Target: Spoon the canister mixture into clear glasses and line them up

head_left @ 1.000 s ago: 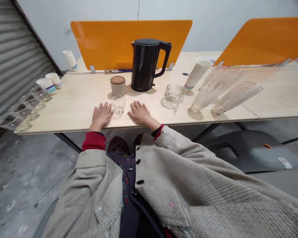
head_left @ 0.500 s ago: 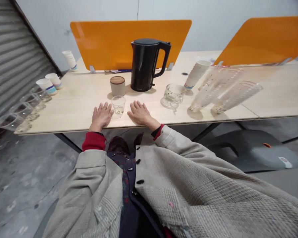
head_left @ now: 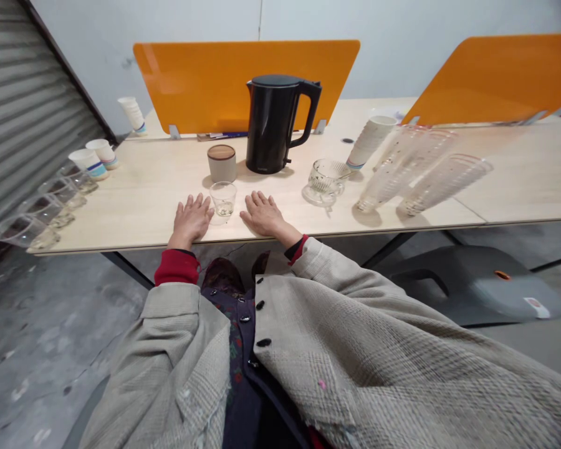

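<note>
**Checker:** What has moved since the earlier frame?

**Guide:** Not your hands. They lie where they did, and only your head view has shifted slightly.

**Checker:** Take me across the desk (head_left: 135,199) from the left.

**Guide:** Beside the metal shutter (head_left: 28,106), you have a row of clear glasses (head_left: 44,209) along the desk's left side, then two paper cups (head_left: 93,159) close together, with another paper cup (head_left: 131,114) farther back. Your left hand (head_left: 192,218) lies flat and palm down near the front edge, fingers spread and empty.

**Checker:** And the glass?

**Guide:** The small glass tumbler (head_left: 223,198) stands upright between your hands, just beside your left fingers, and neither hand holds it. Behind it are a lidded canister (head_left: 221,163) and a black kettle (head_left: 272,123), in front of an orange divider (head_left: 243,81).

**Checker:** Your right side?

**Guide:** Your right hand (head_left: 263,213) is also flat, open and empty on the desk. Farther right, you have a ribbed glass cup on a saucer (head_left: 326,178), a tall stack of paper cups (head_left: 370,142), and two stacks of clear cups (head_left: 425,178), with a second orange divider (head_left: 495,81) behind them.
</note>
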Tool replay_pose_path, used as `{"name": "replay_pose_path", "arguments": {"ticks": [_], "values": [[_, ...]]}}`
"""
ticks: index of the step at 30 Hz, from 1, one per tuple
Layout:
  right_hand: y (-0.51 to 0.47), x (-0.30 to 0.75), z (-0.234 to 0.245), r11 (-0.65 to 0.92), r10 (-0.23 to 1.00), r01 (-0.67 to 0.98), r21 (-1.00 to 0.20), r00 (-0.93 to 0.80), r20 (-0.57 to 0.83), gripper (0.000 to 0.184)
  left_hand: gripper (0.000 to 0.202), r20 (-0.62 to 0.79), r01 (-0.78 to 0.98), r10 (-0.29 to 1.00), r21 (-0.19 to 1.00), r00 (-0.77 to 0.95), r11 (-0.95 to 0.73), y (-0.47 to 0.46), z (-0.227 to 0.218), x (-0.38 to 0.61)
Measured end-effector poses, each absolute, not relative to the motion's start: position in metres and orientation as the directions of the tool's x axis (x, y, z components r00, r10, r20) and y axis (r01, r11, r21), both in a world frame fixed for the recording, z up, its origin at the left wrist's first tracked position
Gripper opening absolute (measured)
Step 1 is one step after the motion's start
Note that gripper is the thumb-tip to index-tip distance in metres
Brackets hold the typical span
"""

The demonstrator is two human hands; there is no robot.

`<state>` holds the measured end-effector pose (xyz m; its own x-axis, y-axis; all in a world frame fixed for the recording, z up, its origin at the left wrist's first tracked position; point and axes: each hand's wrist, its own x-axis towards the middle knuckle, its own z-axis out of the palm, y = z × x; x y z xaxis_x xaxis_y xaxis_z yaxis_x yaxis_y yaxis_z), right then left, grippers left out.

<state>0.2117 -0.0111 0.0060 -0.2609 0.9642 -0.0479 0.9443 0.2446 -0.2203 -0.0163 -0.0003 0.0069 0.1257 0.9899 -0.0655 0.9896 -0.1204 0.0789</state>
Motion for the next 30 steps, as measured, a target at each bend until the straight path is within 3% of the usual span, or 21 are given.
{"name": "replay_pose_path", "arguments": {"ticks": [17, 30], "values": [[-0.0127, 0.2116, 0.0073, 0.245, 0.964, 0.944, -0.219, -0.261, -0.046, 0.073, 0.067, -0.026, 0.985, 0.990, 0.104, 0.141, -0.138, 0.0025, 0.0015, -0.0204], [-0.0109, 0.2122, 0.0048, 0.251, 0.965, 0.943, -0.218, -0.262, -0.025, 0.072, 0.069, -0.048, 0.989, 0.989, 0.059, 0.136, -0.134, -0.0001, 0.0062, -0.0179]]}}
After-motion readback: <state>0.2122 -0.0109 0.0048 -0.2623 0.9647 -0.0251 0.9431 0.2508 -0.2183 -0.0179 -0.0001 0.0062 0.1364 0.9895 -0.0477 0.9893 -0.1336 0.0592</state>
